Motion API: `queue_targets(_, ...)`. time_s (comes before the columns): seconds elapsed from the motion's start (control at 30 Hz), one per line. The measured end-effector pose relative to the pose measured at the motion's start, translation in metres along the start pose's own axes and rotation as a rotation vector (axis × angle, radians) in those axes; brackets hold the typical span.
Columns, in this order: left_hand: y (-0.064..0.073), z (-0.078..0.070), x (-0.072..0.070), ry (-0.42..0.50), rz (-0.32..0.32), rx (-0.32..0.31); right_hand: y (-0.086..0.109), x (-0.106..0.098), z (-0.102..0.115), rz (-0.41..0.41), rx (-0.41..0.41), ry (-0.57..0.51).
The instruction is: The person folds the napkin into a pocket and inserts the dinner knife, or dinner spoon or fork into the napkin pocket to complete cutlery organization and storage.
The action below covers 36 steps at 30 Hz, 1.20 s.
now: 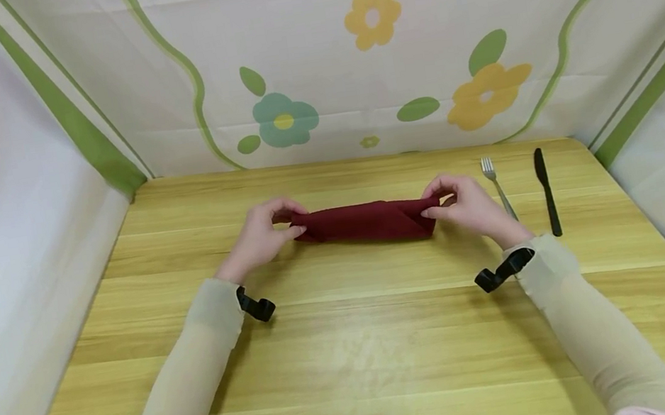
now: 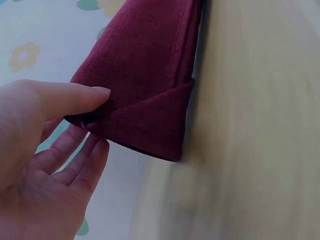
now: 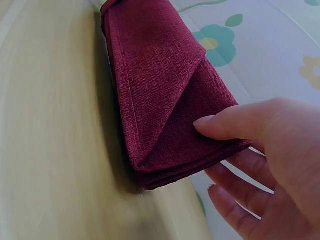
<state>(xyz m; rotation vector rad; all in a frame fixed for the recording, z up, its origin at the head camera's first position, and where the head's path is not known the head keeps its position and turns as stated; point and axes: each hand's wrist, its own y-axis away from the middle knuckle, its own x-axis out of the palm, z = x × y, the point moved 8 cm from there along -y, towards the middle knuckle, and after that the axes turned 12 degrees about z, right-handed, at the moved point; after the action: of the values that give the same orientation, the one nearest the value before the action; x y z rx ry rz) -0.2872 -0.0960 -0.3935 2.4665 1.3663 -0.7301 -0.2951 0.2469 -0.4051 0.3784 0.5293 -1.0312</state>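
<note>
A dark red cloth napkin [image 1: 367, 222], folded into a long narrow band, stretches between my two hands near the back of the table. My left hand [image 1: 261, 236] pinches its left end, thumb on top and fingers beneath. At the opposite end my right hand [image 1: 464, 206] pinches the far corner in the same way. The left wrist view shows a folded-over flap on the napkin [image 2: 145, 65] by the thumb. In the right wrist view the napkin [image 3: 155, 70] has a diagonal fold and several stacked layers at its end.
A fork [image 1: 491, 173] with a silver head lies just right of my right hand, its handle partly hidden by that hand. Farther right is a black knife [image 1: 547, 193]. The wooden table [image 1: 353, 348] meets a flower-patterned curtain [image 1: 321, 44] at the back.
</note>
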Motion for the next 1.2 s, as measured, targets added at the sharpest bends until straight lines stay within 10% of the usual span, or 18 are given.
queue_targets(0.5, 0.022, 0.009, 0.012, -0.109, 0.130, -0.088, 0.022, 0.011, 0.003, 0.065, -0.011, 0.043)
queue_targets(0.87, 0.046, 0.004, 0.037, -0.214, 0.239, -0.017, 0.054, 0.038, 0.013, 0.126, -0.161, 0.216)
queue_targets(1.2, 0.054, 0.002, 0.046, -0.253, 0.272, -0.015, 0.067, 0.052, 0.010, 0.118, -0.141, 0.204)
